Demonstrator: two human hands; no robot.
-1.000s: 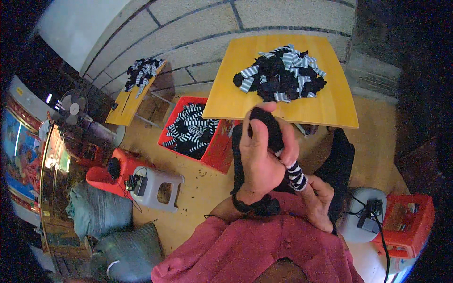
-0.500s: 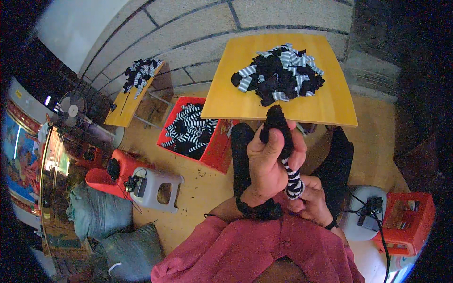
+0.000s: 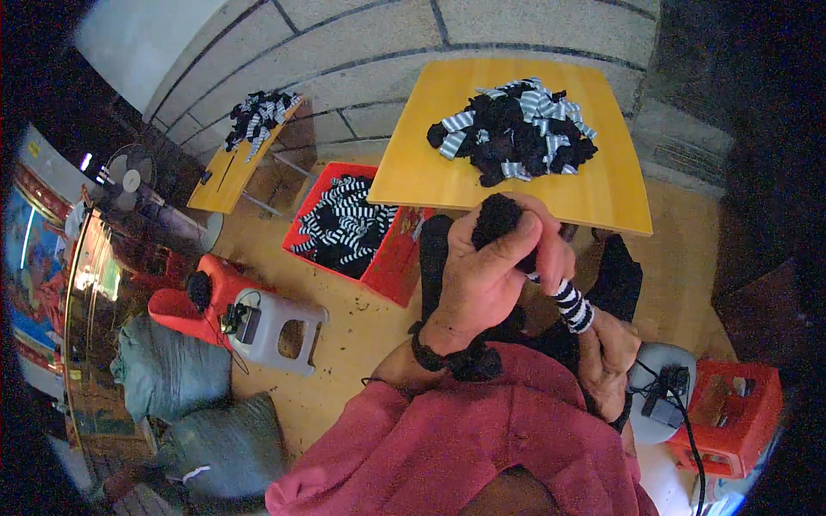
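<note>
A small knitted piece, fuzzy black at one end and black-and-white striped at the other, is held in front of me. My left hand [image 3: 503, 254] is closed round its black end [image 3: 496, 219], the thumb pressed on top. The striped part [image 3: 571, 304] runs slantwise from there to my right hand [image 3: 607, 353], whose fingers are closed at its lower end. What lies inside my left fist is hidden. Beyond my hands, a heap of black fuzzy and grey-white striped pieces [image 3: 516, 129] lies on a yellow tabletop [image 3: 409, 159].
Left of the table stands a red bin [image 3: 397, 271] with many striped knitted pieces. Further left are a second yellow table [image 3: 219, 189], a grey stool [image 3: 280, 335] and green sacks [image 3: 185, 370]. On the right are a red crate-like stool [image 3: 731, 413] and a black cable [image 3: 691, 421].
My right hand has moved right and slightly up, away from my left, drawing the striped part out straighter. My left hand has turned and closed further over the black end.
</note>
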